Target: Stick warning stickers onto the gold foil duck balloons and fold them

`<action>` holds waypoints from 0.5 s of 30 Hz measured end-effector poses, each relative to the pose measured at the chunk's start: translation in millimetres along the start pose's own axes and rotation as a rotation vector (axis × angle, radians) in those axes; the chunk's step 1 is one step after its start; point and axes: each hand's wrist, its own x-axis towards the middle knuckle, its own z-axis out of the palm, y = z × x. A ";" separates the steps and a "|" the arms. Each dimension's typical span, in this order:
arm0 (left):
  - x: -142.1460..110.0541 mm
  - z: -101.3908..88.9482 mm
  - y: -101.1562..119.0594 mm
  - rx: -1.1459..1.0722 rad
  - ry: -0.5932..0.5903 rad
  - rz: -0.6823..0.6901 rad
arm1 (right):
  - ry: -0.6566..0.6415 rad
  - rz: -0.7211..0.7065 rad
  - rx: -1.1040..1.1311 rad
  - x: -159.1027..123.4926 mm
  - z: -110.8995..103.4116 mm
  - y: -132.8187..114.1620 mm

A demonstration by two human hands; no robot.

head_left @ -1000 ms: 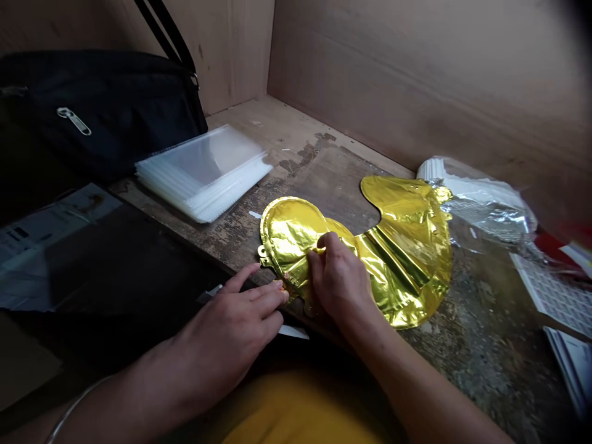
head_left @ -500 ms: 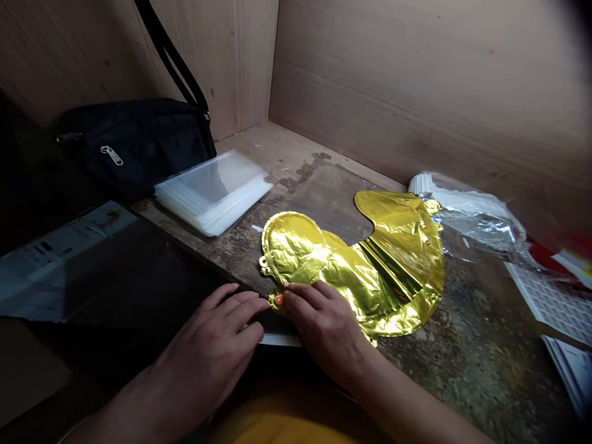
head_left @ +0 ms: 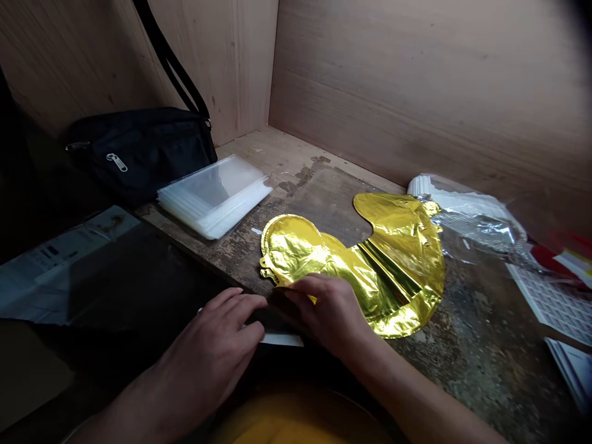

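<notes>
A flat gold foil balloon with a curved shape and small tabs along its edge lies creased on the worn wooden table. My right hand is closed in a pinch at the balloon's near left edge; its fingertips are partly hidden. Just to the left, my left hand rests at the table's front edge, fingers loosely bent with a gap between thumb and forefinger. Nothing shows in it. A white strip lies between the two hands, below the table edge.
A stack of clear plastic sleeves lies behind, before a black bag. At left is a dark plastic-covered surface. On the right are a clear bag of white items and printed sheets. Wooden panels stand behind.
My right hand moved from the balloon's middle down to its near left edge, and a gold tab with an orange spot there is now covered. My left fingers drew back from the balloon. The view tilted up.
</notes>
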 end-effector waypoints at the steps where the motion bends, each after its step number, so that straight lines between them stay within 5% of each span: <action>1: 0.9 0.0 -0.1 0.009 -0.001 -0.011 | 0.007 0.094 0.080 4.4 -2.0 1.3; 10: 20.5 -7.2 1.6 0.069 -0.035 0.040 | -0.101 0.391 0.502 35.5 -15.6 14.4; 15: 38.2 -7.0 -1.6 0.039 -0.204 0.117 | -0.186 0.484 0.610 47.3 -20.5 20.7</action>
